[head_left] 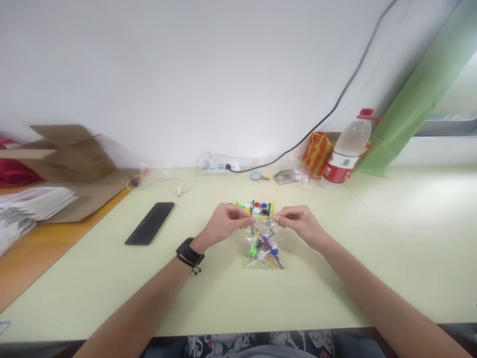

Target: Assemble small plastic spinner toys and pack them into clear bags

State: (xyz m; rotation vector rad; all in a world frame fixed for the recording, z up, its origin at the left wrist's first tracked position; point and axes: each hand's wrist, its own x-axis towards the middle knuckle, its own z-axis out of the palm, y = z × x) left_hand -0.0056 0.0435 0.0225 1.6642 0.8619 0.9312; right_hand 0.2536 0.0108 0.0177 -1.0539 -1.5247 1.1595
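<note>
A clear plastic bag [264, 253] with small coloured plastic parts inside, blue, white, green and red, rests on the table in front of me. My left hand [231, 220] pinches the bag's upper left edge between thumb and finger. On the other side, my right hand [298, 222] pinches the upper right edge in the same way. Just behind the bag lies a group of colourful round pieces [257, 206] in red, white, blue and black, partly covered by my hands. Whether the bag's mouth is sealed, I cannot tell.
A black phone [149, 223] lies to the left. Along the wall are a power strip [219, 165], a cable and a large bottle [346, 151] beside a red-and-yellow bag [316, 153]. At far left stand a cardboard box [70, 154] and a stack of papers [40, 201].
</note>
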